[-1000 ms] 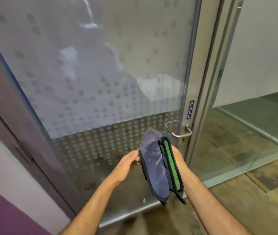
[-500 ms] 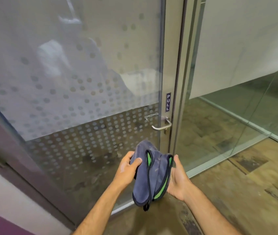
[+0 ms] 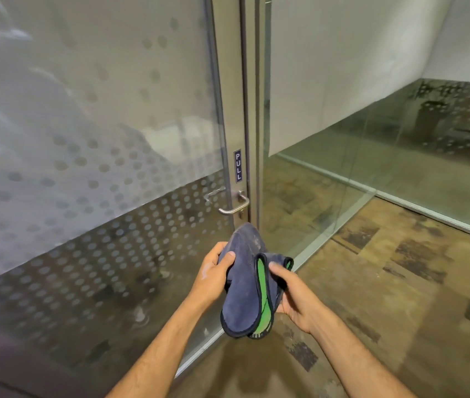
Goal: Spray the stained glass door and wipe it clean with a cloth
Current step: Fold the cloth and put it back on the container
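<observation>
View swung right since last frame; my left hand [image 3: 213,278] and right hand [image 3: 294,297] both grip folded blue-green cloth [image 3: 246,285] just below door handle [image 3: 235,203] of dotted glass door [image 3: 99,168].

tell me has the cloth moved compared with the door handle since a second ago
Yes. The cloth, held in both hands, has dropped lower against the door handle: a second ago its top was level with the handle, and now it sits clearly below it.

Two hands [image 3: 254,285], one cloth [image 3: 244,294], one door handle [image 3: 235,203].
</observation>
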